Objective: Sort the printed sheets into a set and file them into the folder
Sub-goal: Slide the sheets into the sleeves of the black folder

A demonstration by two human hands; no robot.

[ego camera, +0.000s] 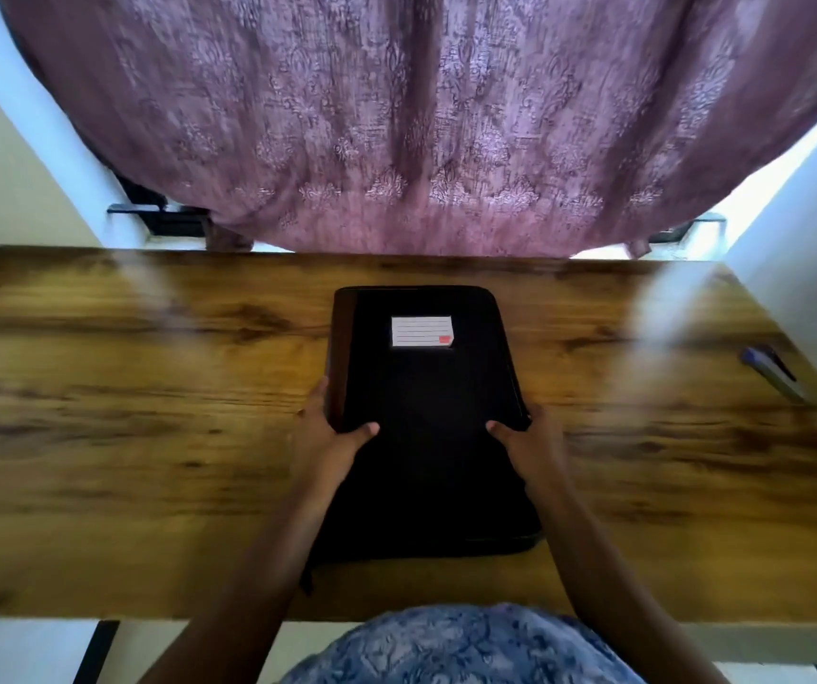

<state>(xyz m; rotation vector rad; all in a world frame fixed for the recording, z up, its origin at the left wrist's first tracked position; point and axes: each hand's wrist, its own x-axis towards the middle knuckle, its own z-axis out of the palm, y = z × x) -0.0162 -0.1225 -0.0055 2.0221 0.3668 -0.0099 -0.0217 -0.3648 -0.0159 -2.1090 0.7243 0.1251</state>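
A black folder [426, 387] with a white lined label [422, 331] lies closed on the middle of the wooden table [149, 412]. My left hand [329, 431] grips its left edge, thumb on top of the cover. My right hand [527, 436] grips its right edge the same way. No printed sheets are visible anywhere in view. The frame is blurred by motion.
A blue and silver pen [774, 372] lies near the table's right edge. A mauve patterned curtain [421, 130] hangs behind the table's far edge. White walls stand at both sides. The table's near edge runs just in front of my body.
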